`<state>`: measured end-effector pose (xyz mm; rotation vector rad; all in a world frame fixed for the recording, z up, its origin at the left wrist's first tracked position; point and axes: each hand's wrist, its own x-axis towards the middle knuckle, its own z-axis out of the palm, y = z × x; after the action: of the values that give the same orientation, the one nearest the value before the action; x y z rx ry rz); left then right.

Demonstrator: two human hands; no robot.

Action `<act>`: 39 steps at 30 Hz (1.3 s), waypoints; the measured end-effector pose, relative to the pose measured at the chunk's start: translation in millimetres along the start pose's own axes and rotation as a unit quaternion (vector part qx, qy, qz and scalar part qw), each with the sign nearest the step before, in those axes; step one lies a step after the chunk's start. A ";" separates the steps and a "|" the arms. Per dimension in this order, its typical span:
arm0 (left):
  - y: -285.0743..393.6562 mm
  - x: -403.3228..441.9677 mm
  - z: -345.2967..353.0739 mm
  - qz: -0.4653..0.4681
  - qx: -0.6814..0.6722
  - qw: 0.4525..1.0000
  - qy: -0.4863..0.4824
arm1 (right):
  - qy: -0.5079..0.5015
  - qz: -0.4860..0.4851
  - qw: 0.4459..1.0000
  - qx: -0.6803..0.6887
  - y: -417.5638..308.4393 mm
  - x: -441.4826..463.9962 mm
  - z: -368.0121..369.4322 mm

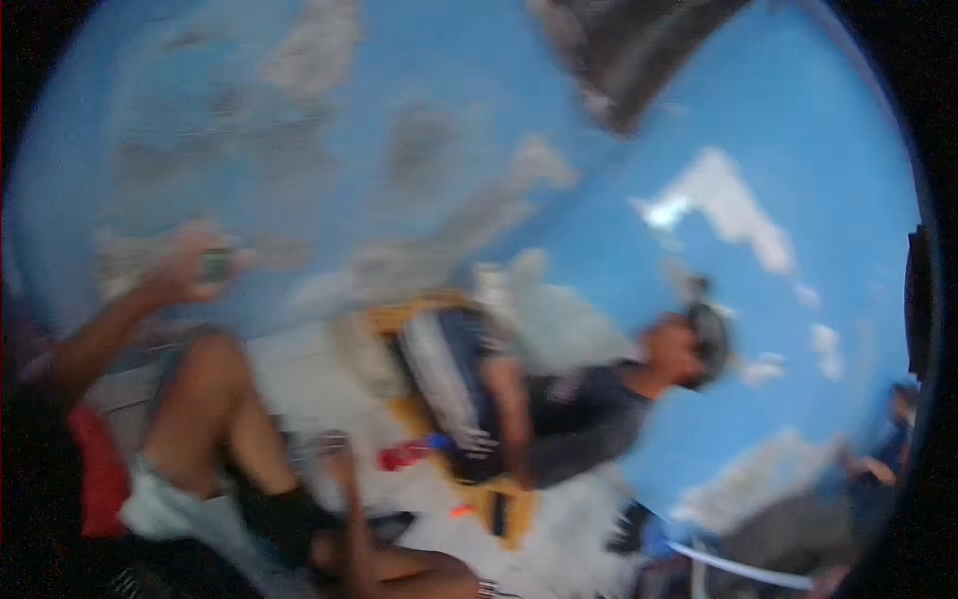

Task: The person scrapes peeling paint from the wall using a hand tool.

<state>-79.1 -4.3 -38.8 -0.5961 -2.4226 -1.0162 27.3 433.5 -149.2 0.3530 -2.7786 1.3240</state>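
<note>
Head cam, v. blurry: left hand (190, 268) raised at the blue wall side (369, 60), apparently gripping a small dark object (214, 266), well apart from the seated person (589, 414). Poss. right hand (336, 449) low, nr 1 red item (404, 455); can't tell its grip. Steady wrist, fingers round the edges = best hold.

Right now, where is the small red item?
In the head view, the red item lies below and left of centre, beside the dark-shirted person.
</note>
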 end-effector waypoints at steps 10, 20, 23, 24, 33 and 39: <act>148.4 85.6 -40.3 0.232 0.027 0.930 0.285 | 0.020 0.057 0.997 0.057 35.0 4.2 35.5; 94.6 46.2 -53.6 0.264 0.153 0.906 0.294 | 0.053 0.032 0.997 0.041 32.4 -18.3 47.7; 136.0 29.8 -58.9 0.041 0.021 0.981 0.187 | 0.078 -0.021 0.992 0.094 16.1 -24.1 40.5; 124.3 23.6 -59.7 0.025 0.023 0.981 0.190 | 0.062 -0.019 0.994 0.092 -20.5 -20.3 33.5; 137.3 -13.8 -103.8 0.114 0.011 0.973 0.199 | -0.532 -0.046 0.766 0.358 -189.6 -4.1 113.5; 154.2 -39.6 -128.8 0.175 0.007 0.957 0.233 | 0.215 -0.118 0.867 0.434 -112.1 62.5 6.9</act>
<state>66.1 -10.1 105.5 -0.6645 -1.8328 -0.8693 -8.1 348.3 -59.7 0.3393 -1.5923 2.1706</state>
